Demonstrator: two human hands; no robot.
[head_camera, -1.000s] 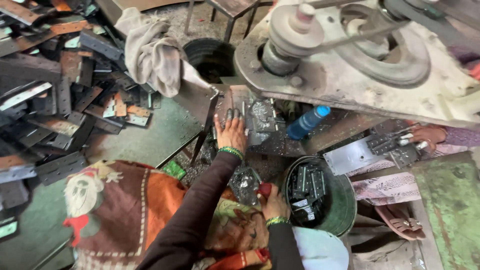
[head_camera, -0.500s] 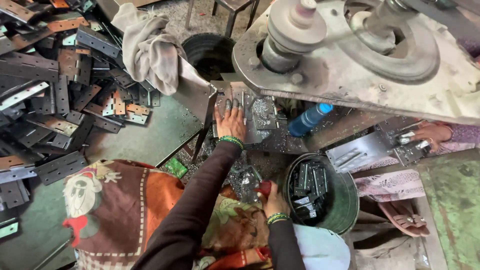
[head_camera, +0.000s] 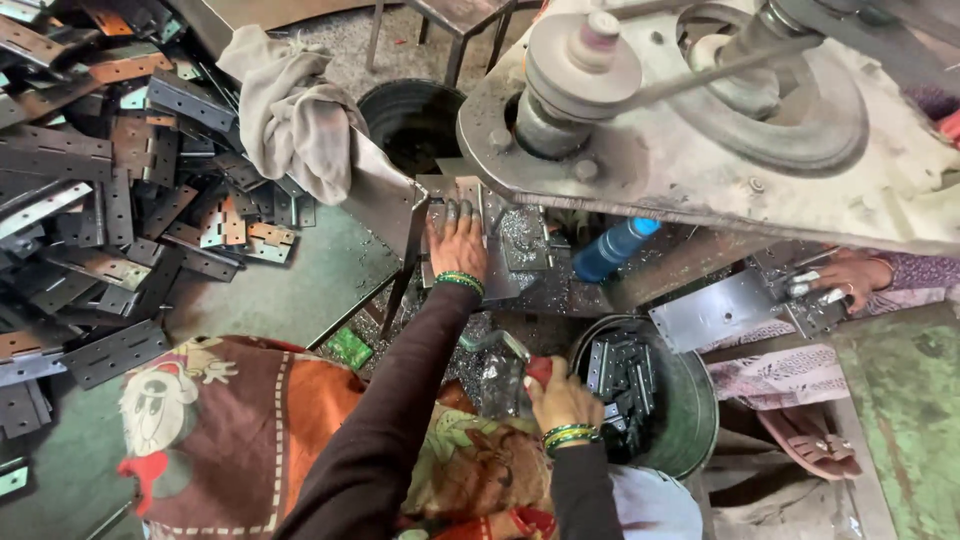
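Plate under left hand

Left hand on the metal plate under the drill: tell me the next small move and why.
Probably keep the left hand pressing the plate flat and pull the lever with the right hand. The plate already lies under the machine head, and the right hand grips a red-tipped handle.

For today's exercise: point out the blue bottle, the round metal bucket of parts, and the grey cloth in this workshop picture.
blue bottle (head_camera: 612, 250), head view, middle of its blue body.
metal bucket (head_camera: 693, 415), head view, right side of its rim.
grey cloth (head_camera: 295, 120), head view, centre of the draped folds.
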